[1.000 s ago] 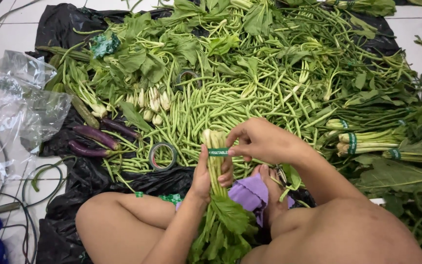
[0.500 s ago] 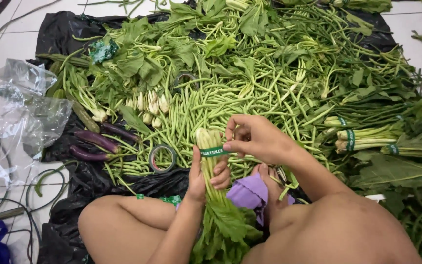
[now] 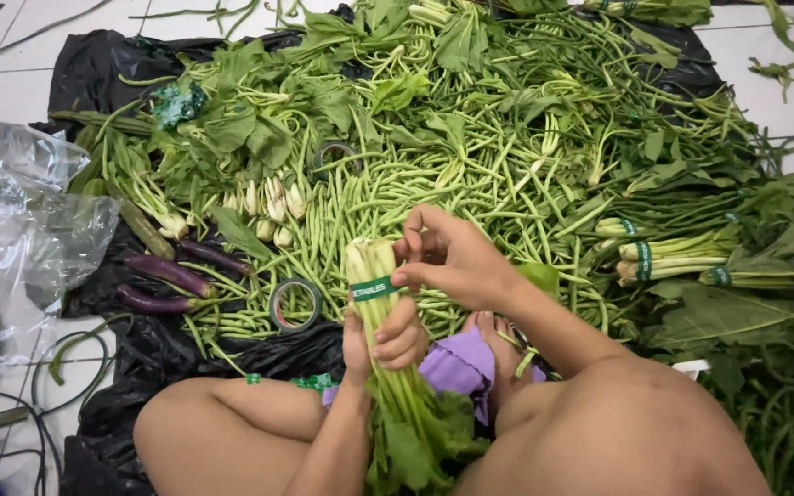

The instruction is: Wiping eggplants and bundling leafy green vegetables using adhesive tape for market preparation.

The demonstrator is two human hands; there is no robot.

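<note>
Left grip clenched, right pinching.

Bare arms, bare legs; no sleeves. Purple cloth garment at lap. Both hands ungloved, no rings visible.

Far: long beans heaped wall to wall.
Left: tape roll, eggplants block.
Far left: bare tiles open.

White tiled floor (black plastic sheet, clear bags)
</note>
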